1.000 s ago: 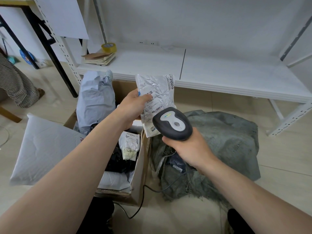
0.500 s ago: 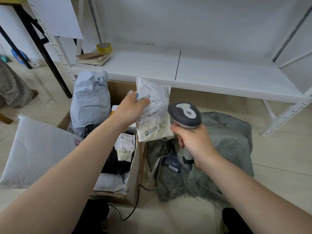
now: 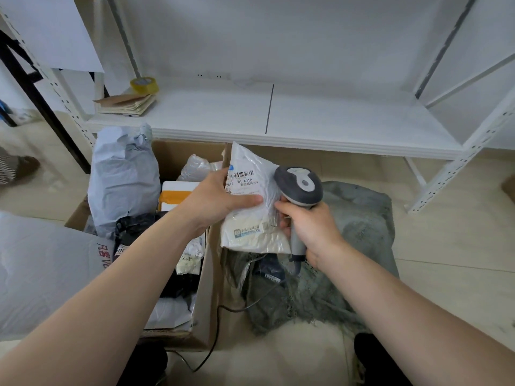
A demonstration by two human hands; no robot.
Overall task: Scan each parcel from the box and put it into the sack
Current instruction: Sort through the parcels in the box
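My left hand (image 3: 216,200) grips a white plastic parcel (image 3: 252,218) with a barcode label, holding it upright above the gap between the box and the sack. My right hand (image 3: 309,229) holds a grey barcode scanner (image 3: 299,188) by its handle, right beside the parcel's right edge, its head turned up and away from the label. The grey-green sack (image 3: 359,238) lies crumpled on the floor below and to the right, its mouth under the parcel. An open cardboard box (image 3: 207,274) at the left holds several parcels, among them a tall grey bag (image 3: 124,179).
A low white shelf (image 3: 306,118) runs across the back, with a tape roll (image 3: 144,84) and brown envelopes (image 3: 128,104) on its left end. A big white parcel (image 3: 41,271) lies at the left. The scanner cable (image 3: 220,324) trails over the floor by the box.
The parcel has come lower and nearer, toward the sack. The scanner has swung off the label to the parcel's right side, head up.
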